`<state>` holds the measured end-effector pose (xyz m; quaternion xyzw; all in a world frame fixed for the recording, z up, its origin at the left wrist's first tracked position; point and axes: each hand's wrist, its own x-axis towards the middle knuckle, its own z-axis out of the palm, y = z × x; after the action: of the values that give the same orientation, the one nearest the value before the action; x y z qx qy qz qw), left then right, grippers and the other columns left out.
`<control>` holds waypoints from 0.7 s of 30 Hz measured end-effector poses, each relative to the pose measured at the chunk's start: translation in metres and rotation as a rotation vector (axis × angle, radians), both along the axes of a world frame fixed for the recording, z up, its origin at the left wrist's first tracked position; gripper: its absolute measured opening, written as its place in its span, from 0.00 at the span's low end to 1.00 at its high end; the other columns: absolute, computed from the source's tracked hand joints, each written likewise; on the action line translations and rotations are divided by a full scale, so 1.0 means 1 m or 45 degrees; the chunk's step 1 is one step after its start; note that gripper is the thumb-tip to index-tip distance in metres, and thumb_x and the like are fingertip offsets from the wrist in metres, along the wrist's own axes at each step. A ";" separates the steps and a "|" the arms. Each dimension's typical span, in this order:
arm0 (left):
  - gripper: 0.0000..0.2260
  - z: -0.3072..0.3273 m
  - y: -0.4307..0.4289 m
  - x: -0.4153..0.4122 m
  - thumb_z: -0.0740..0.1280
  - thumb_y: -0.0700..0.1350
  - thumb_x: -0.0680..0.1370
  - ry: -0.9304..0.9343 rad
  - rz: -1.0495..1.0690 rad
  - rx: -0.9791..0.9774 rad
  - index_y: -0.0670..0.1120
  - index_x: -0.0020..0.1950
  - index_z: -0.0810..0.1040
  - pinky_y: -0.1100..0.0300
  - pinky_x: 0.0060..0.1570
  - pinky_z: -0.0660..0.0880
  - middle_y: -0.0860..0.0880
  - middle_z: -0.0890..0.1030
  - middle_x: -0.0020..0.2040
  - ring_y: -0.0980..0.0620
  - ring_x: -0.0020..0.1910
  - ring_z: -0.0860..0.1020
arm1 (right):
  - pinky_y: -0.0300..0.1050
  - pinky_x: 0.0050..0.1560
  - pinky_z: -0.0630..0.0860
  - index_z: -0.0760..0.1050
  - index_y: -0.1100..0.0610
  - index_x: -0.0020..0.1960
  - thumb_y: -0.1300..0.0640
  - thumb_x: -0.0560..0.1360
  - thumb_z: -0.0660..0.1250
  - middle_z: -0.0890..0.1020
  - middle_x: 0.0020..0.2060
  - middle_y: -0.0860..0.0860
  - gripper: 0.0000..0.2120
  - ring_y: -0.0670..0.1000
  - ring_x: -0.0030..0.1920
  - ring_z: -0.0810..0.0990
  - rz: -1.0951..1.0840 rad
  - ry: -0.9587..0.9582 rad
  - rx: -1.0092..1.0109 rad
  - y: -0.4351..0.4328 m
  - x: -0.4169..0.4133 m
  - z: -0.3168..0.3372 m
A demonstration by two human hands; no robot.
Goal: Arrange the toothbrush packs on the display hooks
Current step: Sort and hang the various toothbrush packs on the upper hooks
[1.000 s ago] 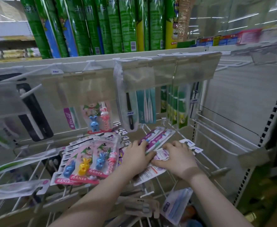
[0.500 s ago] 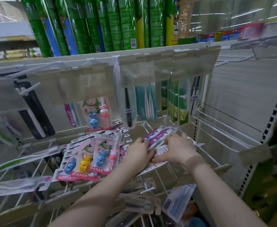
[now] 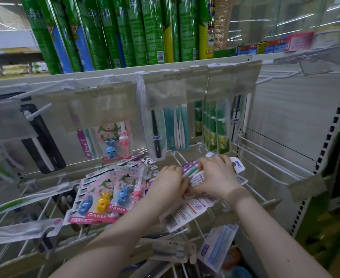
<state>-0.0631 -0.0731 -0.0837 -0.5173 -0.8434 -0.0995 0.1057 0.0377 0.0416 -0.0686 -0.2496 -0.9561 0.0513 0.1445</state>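
Both my hands hold a bundle of white and purple toothbrush packs (image 3: 193, 205) over the wire display hooks (image 3: 185, 161). My left hand (image 3: 169, 183) grips the bundle's left side, fingers curled over it. My right hand (image 3: 217, 175) grips its upper end, where a white hanger tab (image 3: 238, 165) sticks out past the knuckles. Left of my hands, pink children's toothbrush packs (image 3: 108, 195) with rabbit figures lie stacked across the hooks.
More toothbrush packs hang from upper hooks behind cloudy price tag holders (image 3: 177, 89): a black one (image 3: 157, 133), teal ones (image 3: 177, 127), green ones (image 3: 215, 127). Bare white wire hooks (image 3: 265, 153) reach out on the right. Green packages (image 3: 104, 31) fill the shelf above.
Both hands have lifted the bundle of packs up and away from me, toward the hooks under the green hanging packs. The bundle's far end has risen.
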 end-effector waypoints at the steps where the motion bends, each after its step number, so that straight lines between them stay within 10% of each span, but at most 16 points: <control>1: 0.14 0.002 -0.002 0.000 0.57 0.51 0.80 -0.056 0.006 0.021 0.42 0.55 0.74 0.56 0.50 0.67 0.44 0.76 0.54 0.45 0.54 0.73 | 0.47 0.61 0.59 0.68 0.50 0.46 0.30 0.56 0.70 0.75 0.46 0.46 0.31 0.51 0.53 0.70 0.009 0.012 0.009 -0.001 0.001 0.002; 11: 0.09 0.028 -0.030 0.002 0.64 0.50 0.78 -0.510 0.000 0.156 0.46 0.45 0.68 0.60 0.32 0.65 0.52 0.73 0.36 0.54 0.34 0.70 | 0.50 0.65 0.55 0.73 0.45 0.52 0.28 0.61 0.66 0.76 0.52 0.45 0.28 0.50 0.59 0.69 0.037 0.015 0.073 -0.016 0.000 0.013; 21: 0.24 0.038 -0.073 -0.002 0.76 0.47 0.67 -0.943 0.014 0.305 0.51 0.55 0.66 0.66 0.34 0.73 0.51 0.76 0.49 0.58 0.40 0.77 | 0.48 0.59 0.59 0.71 0.45 0.44 0.28 0.60 0.68 0.71 0.43 0.42 0.24 0.48 0.52 0.70 0.151 0.057 0.060 -0.053 -0.004 0.023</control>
<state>-0.0650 -0.1457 -0.0456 -0.4260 -0.8096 -0.3767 -0.1459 0.0342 -0.0110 -0.0457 -0.1879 -0.9667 0.0429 0.1685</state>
